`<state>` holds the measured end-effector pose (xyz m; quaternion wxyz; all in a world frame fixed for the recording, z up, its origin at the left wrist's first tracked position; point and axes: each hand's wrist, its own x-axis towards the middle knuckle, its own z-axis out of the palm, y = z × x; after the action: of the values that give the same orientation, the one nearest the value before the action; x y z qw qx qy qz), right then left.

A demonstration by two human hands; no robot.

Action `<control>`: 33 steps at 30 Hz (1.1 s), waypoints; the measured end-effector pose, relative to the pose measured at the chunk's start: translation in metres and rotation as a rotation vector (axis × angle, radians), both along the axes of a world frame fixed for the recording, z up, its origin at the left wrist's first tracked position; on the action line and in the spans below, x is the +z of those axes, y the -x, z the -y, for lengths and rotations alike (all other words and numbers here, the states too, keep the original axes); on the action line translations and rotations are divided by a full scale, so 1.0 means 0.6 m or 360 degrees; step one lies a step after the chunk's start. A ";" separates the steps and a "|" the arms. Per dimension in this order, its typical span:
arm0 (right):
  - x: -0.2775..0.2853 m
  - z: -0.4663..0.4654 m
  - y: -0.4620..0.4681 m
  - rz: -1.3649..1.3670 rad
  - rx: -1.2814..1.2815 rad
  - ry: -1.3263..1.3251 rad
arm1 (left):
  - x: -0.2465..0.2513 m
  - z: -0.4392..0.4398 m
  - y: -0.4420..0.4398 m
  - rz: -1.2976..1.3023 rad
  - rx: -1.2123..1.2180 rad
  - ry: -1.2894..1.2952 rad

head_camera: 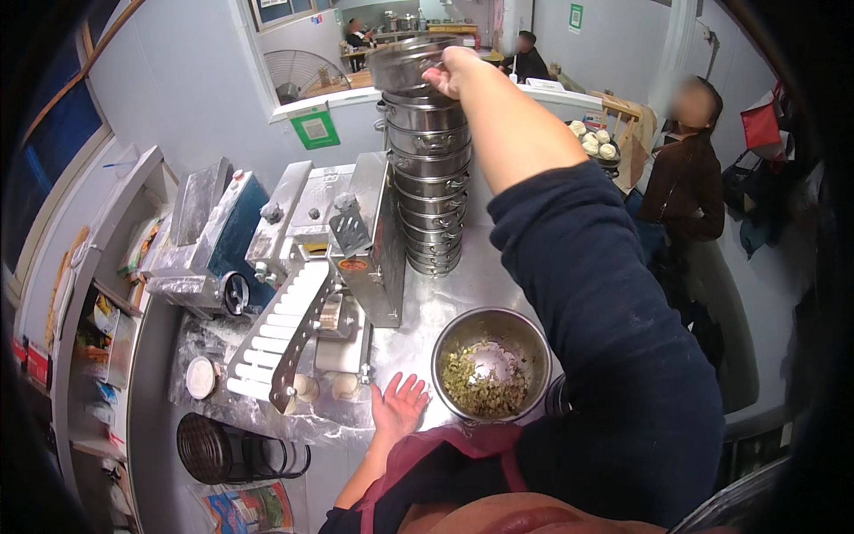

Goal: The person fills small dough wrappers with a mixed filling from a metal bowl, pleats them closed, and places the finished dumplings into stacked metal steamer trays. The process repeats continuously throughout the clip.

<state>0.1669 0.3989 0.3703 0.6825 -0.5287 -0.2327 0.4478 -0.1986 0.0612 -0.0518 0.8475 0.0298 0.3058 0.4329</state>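
My right hand [457, 72] reaches far forward and grips the side of a steel steamer tier [399, 65]. That tier is blurred and slightly tilted at the top of a tall stack of steel steamer tiers [430, 170]; whether it still touches the stack is unclear. My left hand [401, 404] lies palm up with fingers spread, holding nothing, just left of a steel mixing bowl [440, 334]. Inside the bowl is a chopped greenish-brown filling [477, 394]. Round dough wrappers [345, 385] lie left of this hand, by the dough machine.
A dough machine [370, 287] with a white roller conveyor [270, 344] stands left on the floury steel table [444, 294]. White buns [594, 143] sit on a tray at the right. A person [687, 167] stands beyond my right arm. A stool [203, 447] is below the table edge.
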 end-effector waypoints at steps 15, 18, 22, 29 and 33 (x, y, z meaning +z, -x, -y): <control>-0.265 0.705 -0.195 0.0049 -0.0190 -0.0234 | -0.033 -0.023 -0.021 0.0023 -0.0389 -0.0164; -0.386 0.897 -0.183 -0.0012 -0.0335 0.0046 | -0.053 -0.026 -0.038 0.0015 -0.0510 -0.0183; -0.507 1.048 -0.110 -0.0307 -0.0675 0.0179 | -0.055 0.005 -0.083 0.0011 -0.0724 -0.0241; -0.621 1.156 -0.022 -0.0502 -0.0800 0.0039 | -0.030 0.062 -0.180 0.0085 -0.1087 -0.0566; -0.645 1.171 -0.025 -0.0505 -0.0789 0.0137 | -0.016 0.085 -0.202 0.0081 -0.1141 -0.0675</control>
<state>0.1819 -0.3039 -0.0164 0.7758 -0.5212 0.0323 0.3541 -0.0775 0.0104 -0.0614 0.9269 0.2975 0.1590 0.1646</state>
